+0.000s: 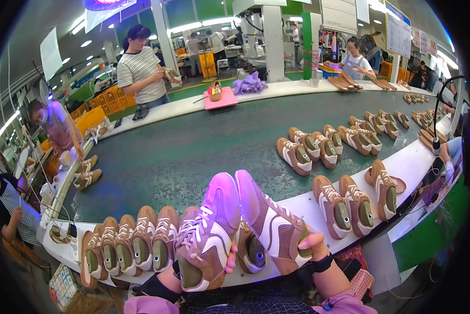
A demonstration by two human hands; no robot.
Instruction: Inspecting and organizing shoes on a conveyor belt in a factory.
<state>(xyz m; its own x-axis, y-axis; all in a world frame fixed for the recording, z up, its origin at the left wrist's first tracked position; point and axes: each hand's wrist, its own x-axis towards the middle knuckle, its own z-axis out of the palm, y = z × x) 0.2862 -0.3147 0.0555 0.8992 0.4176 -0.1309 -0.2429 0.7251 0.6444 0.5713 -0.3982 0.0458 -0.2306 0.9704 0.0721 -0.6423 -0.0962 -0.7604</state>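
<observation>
My left hand [231, 258] grips a brown and white lace-up sneaker [220, 242] by its heel end, its fingers showing along the shoe's right side. My right hand [313, 244] is closed round the heel of a second sneaker [270, 222], turned so its side shows. The two toes point up and away from me, close together under purplish light. Behind them, another sneaker [251, 250] stands partly hidden on the white ledge [292, 206]. A row of similar sneakers [125, 246] stands on the ledge to the left.
Beyond the ledge runs a dark green conveyor belt [193, 141] carrying several sneakers [295, 157]. Three more sneakers [356, 204] stand on the ledge at right. Across the belt lie a pink board [222, 101] and a purple cloth [249, 82]. A person in a striped shirt [138, 70] holds a shoe.
</observation>
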